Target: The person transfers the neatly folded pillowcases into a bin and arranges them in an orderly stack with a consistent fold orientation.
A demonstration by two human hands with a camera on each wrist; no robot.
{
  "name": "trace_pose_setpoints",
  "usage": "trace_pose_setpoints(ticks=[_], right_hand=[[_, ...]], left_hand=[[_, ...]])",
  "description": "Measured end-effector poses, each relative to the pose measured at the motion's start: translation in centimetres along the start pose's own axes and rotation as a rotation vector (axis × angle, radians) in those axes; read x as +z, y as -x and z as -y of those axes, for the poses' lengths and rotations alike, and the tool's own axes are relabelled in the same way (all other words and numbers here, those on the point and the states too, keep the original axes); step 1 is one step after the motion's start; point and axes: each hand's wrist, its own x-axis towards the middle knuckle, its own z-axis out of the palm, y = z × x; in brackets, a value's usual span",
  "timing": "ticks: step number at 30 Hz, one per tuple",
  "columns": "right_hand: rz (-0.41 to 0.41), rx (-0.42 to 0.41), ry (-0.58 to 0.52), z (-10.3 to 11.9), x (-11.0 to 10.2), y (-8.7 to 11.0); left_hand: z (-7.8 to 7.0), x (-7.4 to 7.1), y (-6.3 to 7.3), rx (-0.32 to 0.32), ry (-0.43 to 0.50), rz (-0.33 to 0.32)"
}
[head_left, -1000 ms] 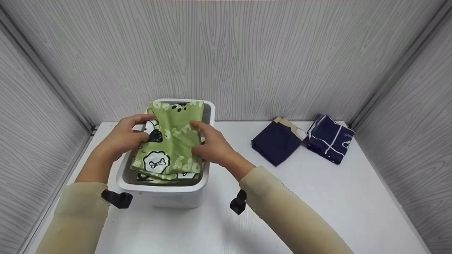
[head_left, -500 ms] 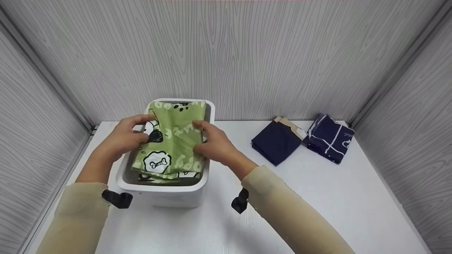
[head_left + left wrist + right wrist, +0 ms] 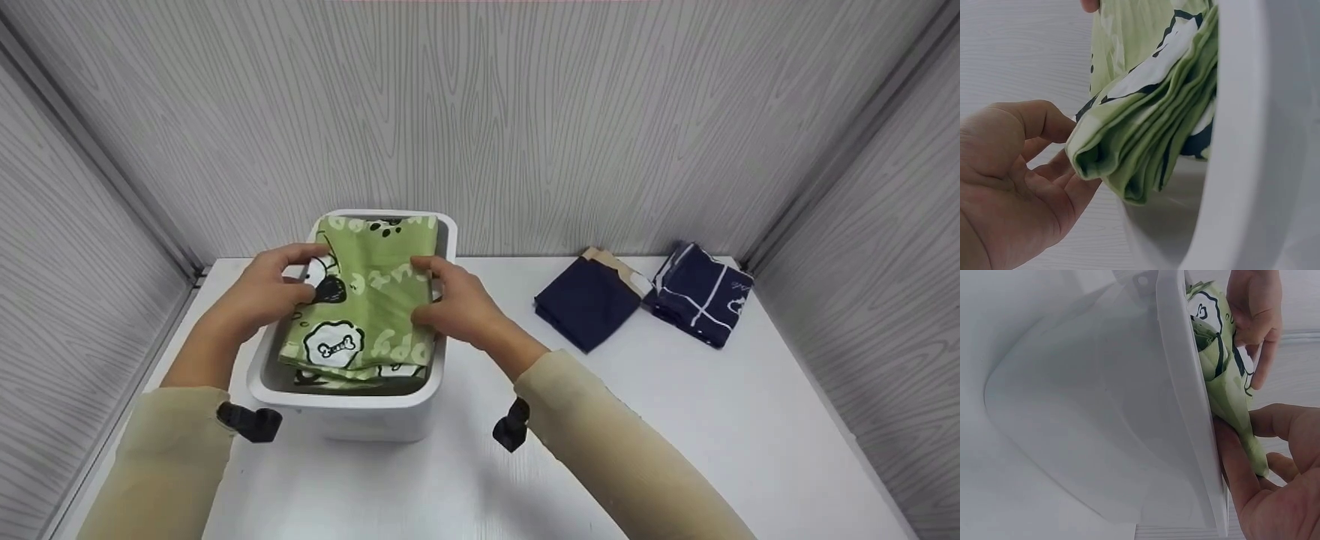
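A folded green cloth (image 3: pixel 386 300) printed with a dog's face, a bone badge and paw marks lies at the mouth of a white plastic bin (image 3: pixel 345 403), left of centre in the head view. My left hand (image 3: pixel 262 289) pinches its left edge, thumb on top. Opposite, my right hand (image 3: pixel 466 309) pinches the right edge; the right wrist view shows fingers (image 3: pixel 1235 464) tucked beneath, between cloth and rim. Stacked fold layers of the green cloth (image 3: pixel 1140 135) show in the left wrist view. More green printed fabric shows below its near edge; the bin's bottom is hidden.
To the right on the white table (image 3: pixel 637 450) lie a folded navy cloth (image 3: pixel 589 304) with a tan part and a folded navy cloth with white lines (image 3: pixel 697 296), close together. Grey wood-grain panels (image 3: pixel 480 127) stand at the back and both sides.
My right hand and the right side of the green cloth have shifted slightly to the right. My left hand and the bin stay in place.
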Motion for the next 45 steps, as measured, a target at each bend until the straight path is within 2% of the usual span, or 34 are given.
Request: trace_pose_setpoints(ticks=[10,24,34,40,45], right_hand=[[-0.011,0.008,-0.02,-0.1,0.0,0.1],[-0.009,0.018,-0.046,-0.1,-0.4,0.2],[0.018,0.029,-0.154,-0.4,-0.4,0.0],[0.022,0.036,-0.181,-0.4,-0.7,0.0],[0.019,0.04,-0.212,-0.4,-1.2,0.1]], left_hand=[[-0.2,0.4,0.3,0.001,-0.016,-0.007],[-0.5,0.1,0.4,0.002,-0.017,-0.001],[0.0,0.2,0.1,-0.01,-0.024,0.003],[-0.1,0.2,-0.1,-0.01,-0.03,0.008],[-0.1,0.2,-0.1,0.006,-0.089,0.009]])
